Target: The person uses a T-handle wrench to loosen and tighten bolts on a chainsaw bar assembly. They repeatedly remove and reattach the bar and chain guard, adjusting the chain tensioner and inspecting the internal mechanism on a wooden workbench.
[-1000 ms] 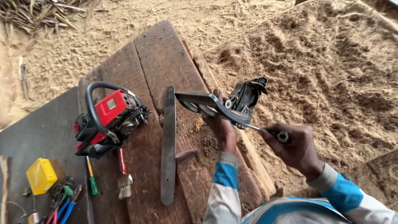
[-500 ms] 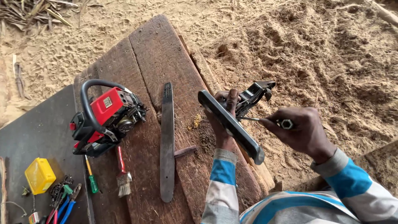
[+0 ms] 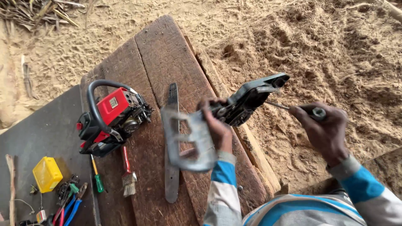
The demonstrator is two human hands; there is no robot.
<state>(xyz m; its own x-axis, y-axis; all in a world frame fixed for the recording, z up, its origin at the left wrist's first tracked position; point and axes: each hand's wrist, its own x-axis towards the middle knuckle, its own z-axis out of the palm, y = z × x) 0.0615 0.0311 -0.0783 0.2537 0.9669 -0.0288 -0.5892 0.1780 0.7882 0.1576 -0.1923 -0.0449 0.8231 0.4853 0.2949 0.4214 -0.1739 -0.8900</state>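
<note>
My left hand (image 3: 215, 125) grips a grey-black chainsaw side cover with its hand guard (image 3: 190, 138), held up above the wooden planks (image 3: 163, 54). My right hand (image 3: 324, 129) holds a screwdriver (image 3: 293, 108) by its handle, its thin shaft pointing left into the cover's dark end (image 3: 255, 94). On the planks below lies the long chainsaw guide bar (image 3: 171, 167). A red and black chainsaw body (image 3: 113, 115) with a black loop handle rests to the left.
A red-handled brush (image 3: 127, 173) and a green-handled screwdriver (image 3: 97, 178) lie below the saw. On the dark board at left sit a yellow box (image 3: 47, 173) and several pliers (image 3: 67, 201). Sawdust ground (image 3: 335, 50) spreads right of the planks.
My left hand has turned the cover, so the hand guard now swings down toward me and the dark end points up right. The screwdriver stays against it.
</note>
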